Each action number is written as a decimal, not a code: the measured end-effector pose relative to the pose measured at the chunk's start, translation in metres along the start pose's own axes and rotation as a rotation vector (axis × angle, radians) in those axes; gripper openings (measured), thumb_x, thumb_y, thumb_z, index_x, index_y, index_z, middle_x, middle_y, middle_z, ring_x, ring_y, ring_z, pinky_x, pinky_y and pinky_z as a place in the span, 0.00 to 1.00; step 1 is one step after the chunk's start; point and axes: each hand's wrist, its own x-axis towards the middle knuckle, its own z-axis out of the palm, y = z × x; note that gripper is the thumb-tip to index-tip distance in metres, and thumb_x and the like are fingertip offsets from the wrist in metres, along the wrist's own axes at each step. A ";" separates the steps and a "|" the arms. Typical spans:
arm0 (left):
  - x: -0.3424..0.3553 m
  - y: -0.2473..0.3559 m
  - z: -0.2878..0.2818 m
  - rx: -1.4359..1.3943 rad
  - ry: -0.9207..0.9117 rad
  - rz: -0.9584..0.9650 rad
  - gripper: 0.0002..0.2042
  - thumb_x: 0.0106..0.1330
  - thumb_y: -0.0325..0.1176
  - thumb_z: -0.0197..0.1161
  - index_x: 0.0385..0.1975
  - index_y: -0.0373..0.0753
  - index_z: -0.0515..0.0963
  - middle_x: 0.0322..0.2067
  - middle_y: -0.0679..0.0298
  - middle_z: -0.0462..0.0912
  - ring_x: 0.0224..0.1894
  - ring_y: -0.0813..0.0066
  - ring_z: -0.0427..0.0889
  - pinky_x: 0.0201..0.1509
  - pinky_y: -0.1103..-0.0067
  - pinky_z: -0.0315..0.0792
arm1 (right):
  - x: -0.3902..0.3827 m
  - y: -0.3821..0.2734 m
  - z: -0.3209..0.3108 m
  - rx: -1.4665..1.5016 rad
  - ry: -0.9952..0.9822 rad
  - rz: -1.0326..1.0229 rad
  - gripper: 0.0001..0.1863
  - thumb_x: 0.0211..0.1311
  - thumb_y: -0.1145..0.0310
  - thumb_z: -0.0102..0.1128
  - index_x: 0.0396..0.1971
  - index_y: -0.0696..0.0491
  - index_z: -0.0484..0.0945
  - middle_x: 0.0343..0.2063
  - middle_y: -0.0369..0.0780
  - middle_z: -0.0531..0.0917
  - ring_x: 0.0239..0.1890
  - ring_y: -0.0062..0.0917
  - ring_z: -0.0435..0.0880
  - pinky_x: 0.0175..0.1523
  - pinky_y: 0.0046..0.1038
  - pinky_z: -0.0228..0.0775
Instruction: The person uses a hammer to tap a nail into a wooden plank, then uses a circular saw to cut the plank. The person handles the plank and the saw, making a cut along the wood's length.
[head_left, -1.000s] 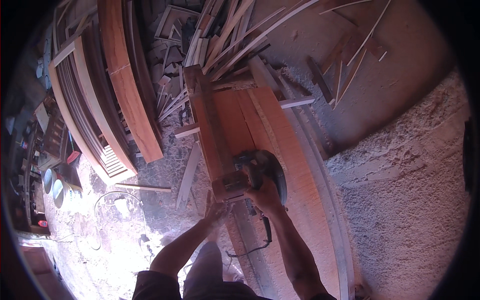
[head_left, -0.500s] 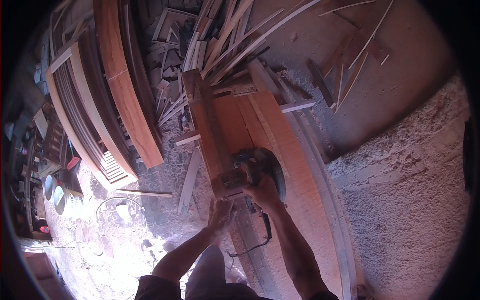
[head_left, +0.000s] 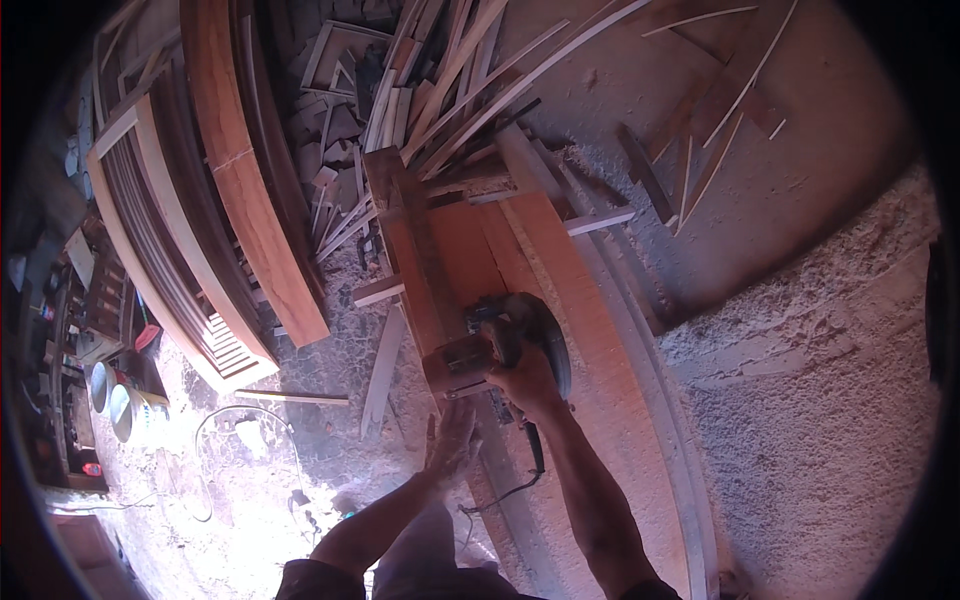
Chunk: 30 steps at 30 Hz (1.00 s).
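Note:
My right hand (head_left: 527, 380) is wrapped round the handle of a dark circular saw (head_left: 465, 362). The saw rests on a long reddish-brown wooden board (head_left: 600, 430), and its round guard faces right. A black cord (head_left: 541, 455) loops down from its back. Just behind the saw's motor, at the left edge of the wood, my left hand (head_left: 453, 440) has its fingers stretched out and apart. It seems to hold nothing; whether it touches the wood is hard to tell. A narrow dark wooden strip (head_left: 432, 260) lies lengthwise on the board ahead of the saw.
Curved wooden planks and a slatted frame (head_left: 225, 345) stand at the left. Thin offcuts (head_left: 400, 100) are heaped beyond the board. Buckets (head_left: 122, 410) sit at far left, near a loose hose or cable (head_left: 245, 408). Sawdust (head_left: 800, 400) is piled on the right.
My left hand has come back slightly toward me, and its fingers now show spread out. The saw and my right hand have hardly moved on the board.

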 end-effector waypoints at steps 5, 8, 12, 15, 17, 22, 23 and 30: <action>-0.003 0.003 -0.009 -0.054 -0.083 -0.052 0.37 0.74 0.44 0.54 0.78 0.39 0.47 0.78 0.51 0.45 0.81 0.53 0.40 0.77 0.44 0.34 | 0.011 -0.006 0.002 -0.021 0.000 -0.028 0.29 0.48 0.68 0.67 0.53 0.62 0.77 0.44 0.55 0.85 0.52 0.48 0.84 0.58 0.40 0.72; 0.008 -0.009 -0.018 0.101 -0.026 0.002 0.37 0.74 0.44 0.54 0.77 0.38 0.48 0.78 0.50 0.46 0.80 0.53 0.41 0.78 0.45 0.33 | 0.013 -0.008 0.002 -0.020 -0.016 0.033 0.30 0.48 0.67 0.68 0.53 0.62 0.77 0.44 0.55 0.85 0.52 0.48 0.84 0.58 0.40 0.72; 0.064 -0.046 -0.039 -0.061 0.175 -0.111 0.33 0.73 0.49 0.52 0.76 0.49 0.54 0.77 0.51 0.50 0.80 0.51 0.42 0.78 0.45 0.34 | 0.012 -0.008 0.002 -0.021 0.001 0.013 0.30 0.48 0.67 0.68 0.54 0.62 0.77 0.43 0.55 0.85 0.51 0.47 0.84 0.57 0.40 0.73; 0.102 -0.059 -0.047 0.194 0.271 0.045 0.39 0.67 0.52 0.61 0.76 0.44 0.56 0.77 0.49 0.50 0.79 0.51 0.46 0.78 0.49 0.40 | 0.011 -0.009 0.002 -0.033 0.017 -0.030 0.30 0.48 0.68 0.68 0.54 0.61 0.77 0.43 0.54 0.85 0.51 0.46 0.85 0.57 0.39 0.73; 0.116 -0.057 -0.042 0.056 0.315 0.106 0.39 0.65 0.53 0.63 0.74 0.43 0.60 0.76 0.48 0.52 0.79 0.51 0.48 0.78 0.50 0.41 | 0.011 -0.011 0.001 -0.033 0.007 -0.018 0.30 0.48 0.68 0.68 0.54 0.61 0.77 0.43 0.54 0.85 0.51 0.45 0.85 0.57 0.38 0.74; 0.125 -0.068 0.009 -1.199 0.376 0.179 0.34 0.65 0.44 0.70 0.69 0.41 0.66 0.66 0.50 0.67 0.71 0.54 0.66 0.70 0.59 0.67 | 0.009 -0.019 -0.002 0.024 -0.025 0.036 0.30 0.48 0.68 0.68 0.55 0.60 0.77 0.42 0.53 0.85 0.49 0.43 0.85 0.55 0.38 0.74; 0.129 -0.081 0.021 -1.166 0.324 0.153 0.33 0.66 0.45 0.67 0.69 0.40 0.66 0.66 0.50 0.67 0.70 0.54 0.66 0.70 0.59 0.67 | 0.011 -0.020 -0.002 0.010 -0.006 -0.022 0.30 0.48 0.68 0.68 0.55 0.60 0.77 0.41 0.52 0.85 0.48 0.43 0.86 0.54 0.38 0.74; 0.116 -0.131 0.069 0.608 0.101 0.272 0.22 0.75 0.42 0.53 0.64 0.37 0.71 0.60 0.55 0.74 0.60 0.62 0.76 0.58 0.61 0.75 | 0.034 -0.024 0.004 -0.013 -0.012 0.047 0.29 0.49 0.70 0.67 0.54 0.60 0.77 0.36 0.51 0.85 0.38 0.38 0.87 0.45 0.38 0.76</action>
